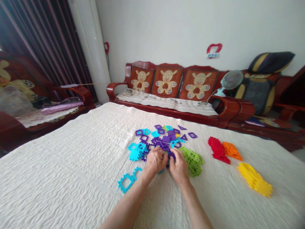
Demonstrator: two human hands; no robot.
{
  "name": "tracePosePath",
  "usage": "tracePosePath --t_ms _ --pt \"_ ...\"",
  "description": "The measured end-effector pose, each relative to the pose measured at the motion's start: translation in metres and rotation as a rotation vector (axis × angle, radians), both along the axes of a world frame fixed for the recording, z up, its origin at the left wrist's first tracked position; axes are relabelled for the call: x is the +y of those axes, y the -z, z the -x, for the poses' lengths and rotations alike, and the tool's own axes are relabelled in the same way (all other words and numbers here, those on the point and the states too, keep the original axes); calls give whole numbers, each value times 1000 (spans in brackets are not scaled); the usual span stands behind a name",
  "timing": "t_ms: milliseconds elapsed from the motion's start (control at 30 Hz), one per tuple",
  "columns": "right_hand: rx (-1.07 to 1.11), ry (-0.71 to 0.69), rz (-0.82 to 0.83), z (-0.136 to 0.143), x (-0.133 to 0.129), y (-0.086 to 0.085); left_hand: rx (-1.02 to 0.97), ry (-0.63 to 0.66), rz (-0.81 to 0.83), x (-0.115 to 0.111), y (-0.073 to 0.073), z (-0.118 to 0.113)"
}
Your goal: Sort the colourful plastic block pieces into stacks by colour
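Observation:
My left hand (pixel 156 161) is closed at the near edge of a mixed pile of plastic interlocking pieces. Its curled fingers hide whatever is in them. Close beside it, my right hand (pixel 179 166) pinches a purple interlocking piece (pixel 172 154) between thumb and fingers. Ahead of both hands lie many toothed purple pieces (pixel 156 141), some solid and some with open frames. Blue pieces (pixel 135 155) sit left of my left hand, and blue frames (pixel 125 182) lie beside my left forearm. Green pieces (pixel 195 163) are heaped just right of my right hand.
Everything lies on a white quilted cover (pixel 71 168). Farther right are groups of red pieces (pixel 218 150), orange pieces (pixel 232 150) and yellow pieces (pixel 254 179). Beyond the cover stand a wooden sofa (pixel 154 106) with bear cushions and a small fan (pixel 232 79).

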State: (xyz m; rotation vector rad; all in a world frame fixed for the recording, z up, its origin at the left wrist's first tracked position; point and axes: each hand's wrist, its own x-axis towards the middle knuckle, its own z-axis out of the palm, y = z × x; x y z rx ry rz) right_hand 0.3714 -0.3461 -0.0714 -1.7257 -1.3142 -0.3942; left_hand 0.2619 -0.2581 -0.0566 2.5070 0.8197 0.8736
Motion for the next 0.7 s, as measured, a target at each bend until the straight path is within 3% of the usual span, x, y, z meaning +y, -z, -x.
tracePosePath --t_ms 167,300,433,600,700 --pt "-40 -76 172 15 2 12 -206 -157 65 16 1 6" --pt "22 -153 231 18 -2 -1 -276 -293 223 32 2 11" --pt "139 -232 211 20 -4 -13 -282 -316 314 42 1 17" --pt "231 -68 40 10 -4 -9 -163 -164 132 39 2 17" --pt "175 -20 102 4 -3 -2 -62 6 -9 34 5 15"
